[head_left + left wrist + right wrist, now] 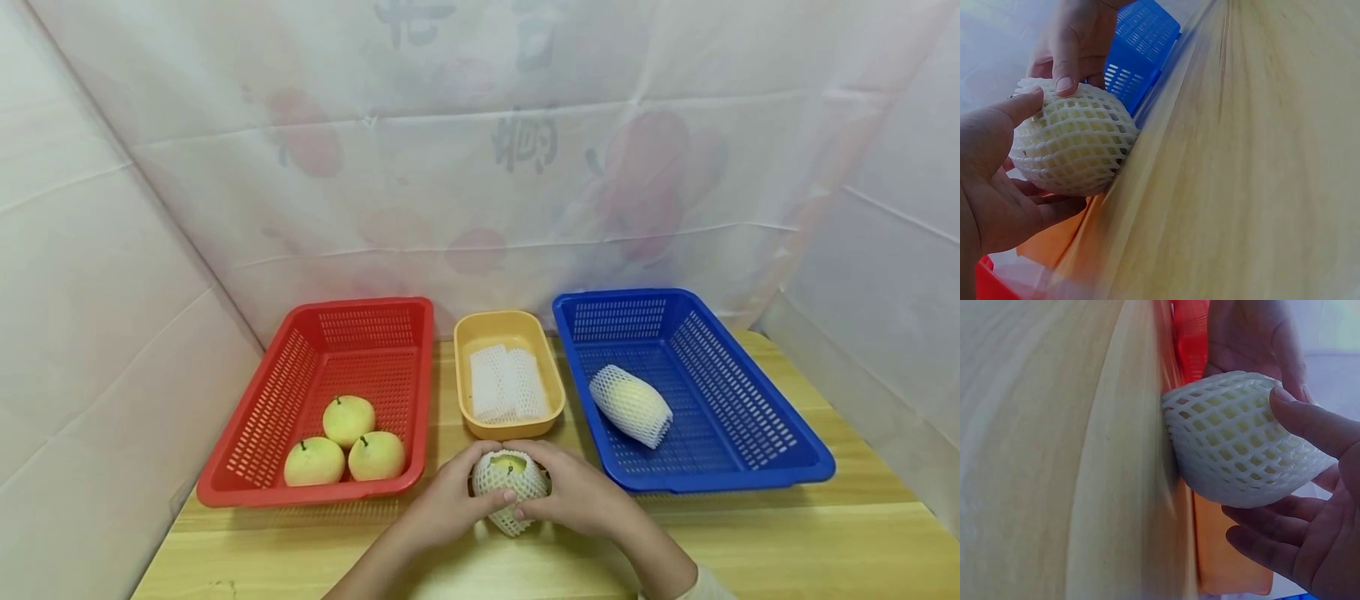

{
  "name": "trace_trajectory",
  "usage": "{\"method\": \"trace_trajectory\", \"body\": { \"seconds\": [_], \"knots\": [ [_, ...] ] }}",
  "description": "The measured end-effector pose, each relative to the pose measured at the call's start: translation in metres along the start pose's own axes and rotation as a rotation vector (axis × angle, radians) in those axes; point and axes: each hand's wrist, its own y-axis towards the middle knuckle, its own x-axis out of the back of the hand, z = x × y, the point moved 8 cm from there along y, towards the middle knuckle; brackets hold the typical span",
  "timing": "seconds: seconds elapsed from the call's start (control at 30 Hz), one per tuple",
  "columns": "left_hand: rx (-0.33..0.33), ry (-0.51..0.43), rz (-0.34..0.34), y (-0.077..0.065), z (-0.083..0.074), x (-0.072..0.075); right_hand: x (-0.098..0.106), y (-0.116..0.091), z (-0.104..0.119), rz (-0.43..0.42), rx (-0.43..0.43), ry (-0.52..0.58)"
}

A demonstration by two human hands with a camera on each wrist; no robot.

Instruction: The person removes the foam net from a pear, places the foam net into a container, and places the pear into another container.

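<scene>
A yellow-green pear (508,463) with a dark stem sits upright inside a white foam net sleeve (498,482) near the table's front edge. My left hand (454,500) grips its left side, the thumb pressed on the net and the other fingers curled behind. From the right, my right hand (573,493) grips it the same way, thumb close to the left thumb. Both wrist views show the netting (1075,140) stretched over the fruit, its lower end right at the table. The top of the pear shows through the sleeve's opening in the head view.
At the left, a red basket (315,502) holds three bare pears (348,421). Behind the hands, a yellow tray (517,430) contains flat foam net sleeves (495,383). The blue basket (720,481) at the right has one netted pear (632,405). A white printed curtain (480,192) hangs behind.
</scene>
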Motion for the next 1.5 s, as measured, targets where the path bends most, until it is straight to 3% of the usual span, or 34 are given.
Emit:
{"method": "trace_trajectory", "body": {
  "seconds": [0.47,0.73,1.0,1.27,1.5],
  "knots": [
    [-0.024,0.008,-0.026,-0.001,-0.002,0.002,0.002,0.0,0.003,-0.015,-0.018,0.021],
    [-0.036,0.087,-0.062,0.001,-0.002,0.005,0.004,0.001,0.004,-0.043,-0.012,0.013],
    [-0.004,0.13,-0.019,0.001,0.007,0.004,0.005,0.001,0.004,-0.077,-0.006,-0.004],
    [-0.023,0.163,-0.043,0.001,0.005,0.006,-0.003,0.001,-0.003,-0.029,-0.061,0.045],
    [-0.022,0.176,-0.09,0.001,0.002,0.01,0.001,0.002,0.0,-0.075,-0.012,0.01]
  ]
}}
